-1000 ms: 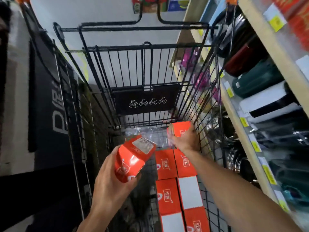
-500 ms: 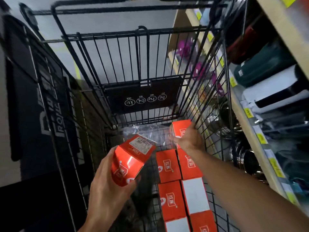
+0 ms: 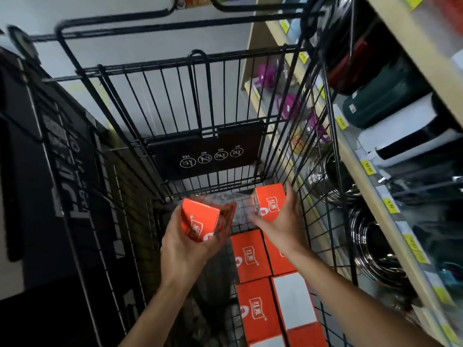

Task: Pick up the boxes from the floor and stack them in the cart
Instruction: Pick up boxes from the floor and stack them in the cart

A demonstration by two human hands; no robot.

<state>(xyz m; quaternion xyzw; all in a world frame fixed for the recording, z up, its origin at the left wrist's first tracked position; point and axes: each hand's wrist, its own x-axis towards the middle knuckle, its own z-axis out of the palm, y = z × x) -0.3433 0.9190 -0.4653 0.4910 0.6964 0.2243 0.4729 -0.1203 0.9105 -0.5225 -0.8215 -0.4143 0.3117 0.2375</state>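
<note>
Holding an orange box [image 3: 201,220], the left hand [image 3: 186,249] has its fingers curled around it above the black cart [image 3: 323,136]. The right hand [image 3: 280,221] grips another orange box [image 3: 269,201] at the cart's far end, just past the boxes lying in two rows [image 3: 253,256] on the bottom.

A black wire cart [image 3: 323,136] stands open-topped, its basket running from near to far; along its right side orange boxes [image 3: 250,255] with white logos lie flat in two rows, one white-faced box [image 3: 293,299] among them. At the far right end an orange box [image 3: 270,201] stands upright against the wire wall, gripped by the right hand [image 3: 278,222]; to its left a tilted orange box [image 3: 199,219] is held above the basket floor in the left hand [image 3: 186,246].
</note>
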